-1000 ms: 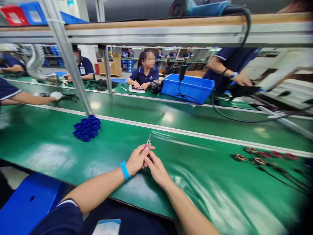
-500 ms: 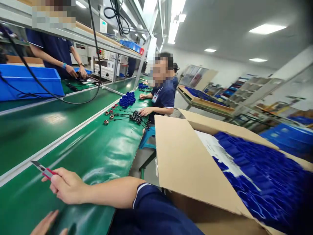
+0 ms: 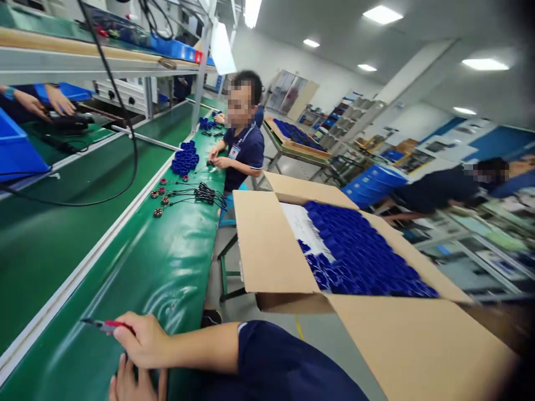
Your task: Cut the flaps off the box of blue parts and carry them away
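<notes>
Fingers of the right hand (image 3: pixel 144 340) pinch red-handled snips (image 3: pixel 104 324), blade tips pointing away from the open cardboard box (image 3: pixel 288 262) of blue parts. The left hand (image 3: pixel 134 384) lies flat below it on the green bench mat (image 3: pixel 167 262), fingers together. The box stands just beside the bench.

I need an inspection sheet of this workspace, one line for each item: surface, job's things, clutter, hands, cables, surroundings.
Surface: green bench mat, glossy.
Job's things: red-handled snips, blades pointing left.
Clutter: small round parts and a pile of blue caps farther along.
Hands: right hand grips the snips; left hand lies flat on the mat beneath it.
Cables: black leads on the parts; hanging black cable.
Surroundings: open cardboard box of blue parts; co-worker seated beyond.
</notes>
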`<action>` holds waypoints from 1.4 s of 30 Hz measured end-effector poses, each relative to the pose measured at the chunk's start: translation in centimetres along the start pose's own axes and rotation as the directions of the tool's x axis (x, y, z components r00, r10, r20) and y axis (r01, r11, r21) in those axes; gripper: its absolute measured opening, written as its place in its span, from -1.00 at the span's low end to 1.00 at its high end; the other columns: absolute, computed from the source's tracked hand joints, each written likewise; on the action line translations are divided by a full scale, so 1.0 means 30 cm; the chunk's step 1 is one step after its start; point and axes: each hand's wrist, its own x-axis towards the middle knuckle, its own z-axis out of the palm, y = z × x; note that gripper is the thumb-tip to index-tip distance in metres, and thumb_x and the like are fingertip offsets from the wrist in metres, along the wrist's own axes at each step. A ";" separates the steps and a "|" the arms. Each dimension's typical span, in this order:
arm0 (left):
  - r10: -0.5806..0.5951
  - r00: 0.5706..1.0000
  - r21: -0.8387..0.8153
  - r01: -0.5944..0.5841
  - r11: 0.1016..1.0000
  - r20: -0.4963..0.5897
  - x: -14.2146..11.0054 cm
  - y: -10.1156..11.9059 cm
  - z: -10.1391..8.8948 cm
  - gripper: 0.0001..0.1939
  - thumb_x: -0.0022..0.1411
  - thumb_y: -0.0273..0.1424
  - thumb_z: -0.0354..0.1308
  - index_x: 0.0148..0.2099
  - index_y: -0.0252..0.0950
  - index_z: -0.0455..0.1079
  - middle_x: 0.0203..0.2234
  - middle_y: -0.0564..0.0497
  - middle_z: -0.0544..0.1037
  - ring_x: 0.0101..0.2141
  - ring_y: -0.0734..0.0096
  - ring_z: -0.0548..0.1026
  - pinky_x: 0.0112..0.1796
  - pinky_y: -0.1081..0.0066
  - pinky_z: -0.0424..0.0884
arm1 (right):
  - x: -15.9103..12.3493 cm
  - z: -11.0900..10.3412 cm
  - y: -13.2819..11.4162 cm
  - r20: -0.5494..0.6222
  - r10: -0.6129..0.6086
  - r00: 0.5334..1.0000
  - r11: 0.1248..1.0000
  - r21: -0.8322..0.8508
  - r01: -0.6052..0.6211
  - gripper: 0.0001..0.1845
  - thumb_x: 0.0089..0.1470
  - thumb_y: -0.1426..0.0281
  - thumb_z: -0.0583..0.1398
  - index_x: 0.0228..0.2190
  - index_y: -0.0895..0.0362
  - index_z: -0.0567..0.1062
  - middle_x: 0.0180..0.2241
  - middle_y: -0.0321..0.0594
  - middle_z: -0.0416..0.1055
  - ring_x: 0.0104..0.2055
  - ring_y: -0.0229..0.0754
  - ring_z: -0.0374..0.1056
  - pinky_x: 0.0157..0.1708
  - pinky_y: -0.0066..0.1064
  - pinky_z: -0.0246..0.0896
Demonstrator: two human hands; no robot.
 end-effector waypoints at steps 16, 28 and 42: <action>0.426 0.886 -0.526 -0.279 0.803 0.181 0.768 0.840 -0.137 -0.35 0.37 0.01 -0.06 0.29 -0.36 0.23 0.27 -0.33 0.23 0.29 -0.07 0.17 0.26 -0.05 0.09 | -0.845 -1.088 -0.238 -0.933 0.218 0.286 0.885 0.066 -0.461 -0.51 0.36 0.07 0.00 0.04 0.16 0.44 -0.40 -0.22 0.42 -0.37 -0.19 0.38 -0.34 -0.42 0.34; 0.449 0.768 -0.618 -0.089 0.781 0.458 0.717 1.027 0.071 0.07 0.24 0.10 0.11 0.45 -0.54 -0.25 0.38 -0.55 -0.23 0.41 -0.17 -0.21 0.31 -0.08 0.01 | -0.946 -0.976 0.004 -0.980 0.169 -0.103 0.860 0.197 -0.470 -0.50 0.38 0.04 -0.09 -0.01 0.18 0.33 -0.49 -0.37 0.23 -0.61 -0.35 0.16 -0.57 -0.51 0.17; 0.881 0.164 -0.882 0.251 0.398 0.444 0.326 1.006 -0.307 -0.55 0.37 -0.06 0.04 0.11 -0.27 0.37 -0.10 -0.14 0.58 -0.10 0.27 0.56 -0.08 0.29 0.52 | -1.131 -1.021 -0.305 -0.906 0.211 0.368 0.709 -0.117 -0.695 -0.59 0.40 0.16 -0.02 0.10 0.12 0.35 -0.32 -0.24 0.45 -0.40 -0.26 0.38 -0.31 -0.43 0.32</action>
